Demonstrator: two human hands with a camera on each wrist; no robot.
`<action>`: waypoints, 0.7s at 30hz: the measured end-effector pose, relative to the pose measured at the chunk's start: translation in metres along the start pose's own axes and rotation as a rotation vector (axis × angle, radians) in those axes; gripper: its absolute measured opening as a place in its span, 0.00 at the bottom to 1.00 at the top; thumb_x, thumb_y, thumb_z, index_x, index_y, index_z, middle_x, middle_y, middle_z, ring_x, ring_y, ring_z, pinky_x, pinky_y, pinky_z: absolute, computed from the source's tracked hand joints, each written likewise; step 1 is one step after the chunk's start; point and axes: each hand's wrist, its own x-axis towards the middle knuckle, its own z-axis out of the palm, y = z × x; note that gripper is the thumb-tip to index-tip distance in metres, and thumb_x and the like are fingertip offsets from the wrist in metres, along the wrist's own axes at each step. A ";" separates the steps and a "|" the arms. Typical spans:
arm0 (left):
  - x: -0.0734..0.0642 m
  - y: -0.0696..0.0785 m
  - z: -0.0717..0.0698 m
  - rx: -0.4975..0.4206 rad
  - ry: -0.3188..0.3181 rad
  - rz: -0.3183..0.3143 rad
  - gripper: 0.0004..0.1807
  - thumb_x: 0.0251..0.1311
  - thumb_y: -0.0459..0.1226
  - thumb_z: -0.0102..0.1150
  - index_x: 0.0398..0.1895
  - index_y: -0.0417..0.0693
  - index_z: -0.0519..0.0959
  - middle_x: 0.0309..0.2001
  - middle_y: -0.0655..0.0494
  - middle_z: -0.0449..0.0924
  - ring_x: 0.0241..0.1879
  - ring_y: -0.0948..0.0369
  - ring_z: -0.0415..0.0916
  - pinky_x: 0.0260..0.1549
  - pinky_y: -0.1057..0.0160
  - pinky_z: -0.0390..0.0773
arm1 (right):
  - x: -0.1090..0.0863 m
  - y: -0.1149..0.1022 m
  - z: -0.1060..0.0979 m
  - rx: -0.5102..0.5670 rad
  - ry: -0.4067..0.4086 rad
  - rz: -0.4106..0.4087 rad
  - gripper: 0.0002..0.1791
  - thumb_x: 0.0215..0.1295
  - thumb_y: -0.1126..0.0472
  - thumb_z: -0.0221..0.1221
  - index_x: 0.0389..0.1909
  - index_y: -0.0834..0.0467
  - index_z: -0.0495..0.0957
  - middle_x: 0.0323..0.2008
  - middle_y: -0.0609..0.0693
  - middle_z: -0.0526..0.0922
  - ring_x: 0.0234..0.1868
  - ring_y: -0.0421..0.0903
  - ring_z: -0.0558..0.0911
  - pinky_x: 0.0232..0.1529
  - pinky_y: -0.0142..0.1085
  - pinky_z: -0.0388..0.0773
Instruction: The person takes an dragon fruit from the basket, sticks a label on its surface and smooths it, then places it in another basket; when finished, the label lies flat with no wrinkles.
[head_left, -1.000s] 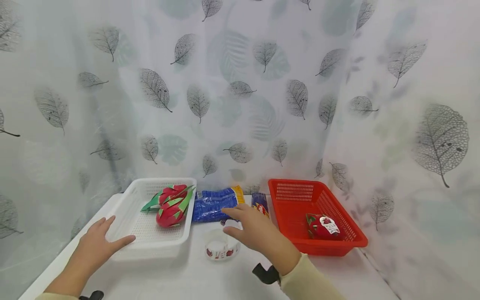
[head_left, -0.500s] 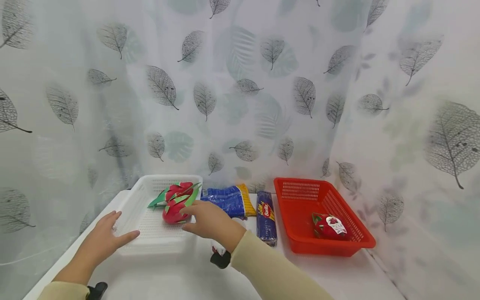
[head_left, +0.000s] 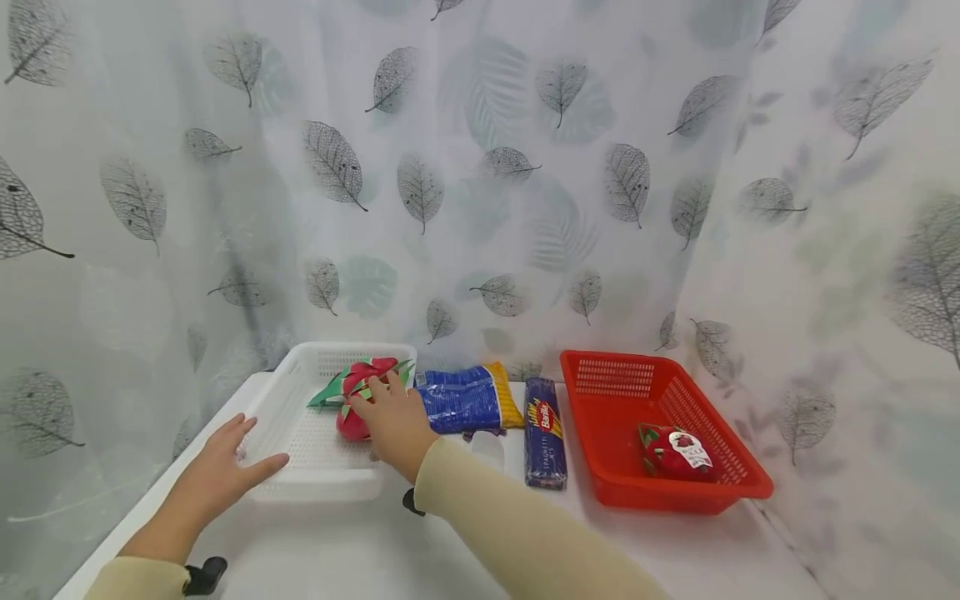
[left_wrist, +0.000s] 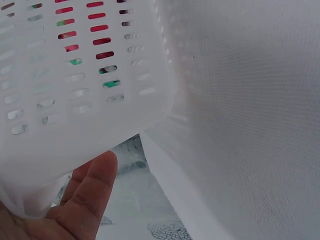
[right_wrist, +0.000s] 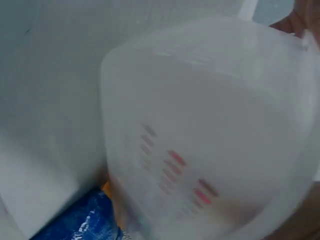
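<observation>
Two pink dragon fruits with green scales lie in the white plastic basket: a nearer fruit and a farther fruit. My right hand reaches over the basket's right rim, its spread fingers right at the nearer fruit and partly covering it. At the basket's left front corner is my left hand, fingers extended and thumb out over the rim. In the left wrist view, its fingers show beside the basket's corner. The right wrist view is blurred and shows mostly the basket's outer wall.
To the right stands a red basket holding a dragon fruit with a white sticker. Between the baskets lie a blue and yellow bag and a blue spaghetti packet. My right sleeve crosses the white table, hiding most of a sticker roll.
My right hand has moved left from above the sticker roll to the dragon fruits in the white basket. The left hand keeps about the same place and pose at the basket's corner.
</observation>
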 end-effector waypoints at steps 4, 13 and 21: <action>-0.003 0.000 -0.001 -0.014 -0.005 -0.006 0.63 0.63 0.70 0.62 0.82 0.30 0.53 0.81 0.24 0.45 0.77 0.25 0.50 0.68 0.20 0.63 | 0.011 0.004 0.008 0.014 -0.069 -0.019 0.59 0.54 0.37 0.78 0.83 0.27 0.55 0.87 0.43 0.51 0.87 0.55 0.50 0.81 0.55 0.65; -0.002 0.007 -0.003 -0.025 -0.018 -0.028 0.64 0.62 0.71 0.62 0.83 0.32 0.53 0.83 0.26 0.43 0.78 0.25 0.49 0.68 0.19 0.61 | 0.031 0.010 0.012 0.001 -0.138 -0.040 0.62 0.50 0.37 0.80 0.83 0.23 0.53 0.87 0.41 0.50 0.88 0.54 0.49 0.84 0.60 0.55; -0.006 0.008 -0.005 -0.027 -0.011 -0.039 0.63 0.62 0.70 0.64 0.82 0.31 0.55 0.83 0.26 0.44 0.79 0.25 0.48 0.69 0.20 0.61 | 0.036 0.005 0.010 0.002 -0.116 -0.036 0.54 0.58 0.47 0.78 0.82 0.26 0.58 0.77 0.48 0.65 0.79 0.53 0.63 0.82 0.59 0.61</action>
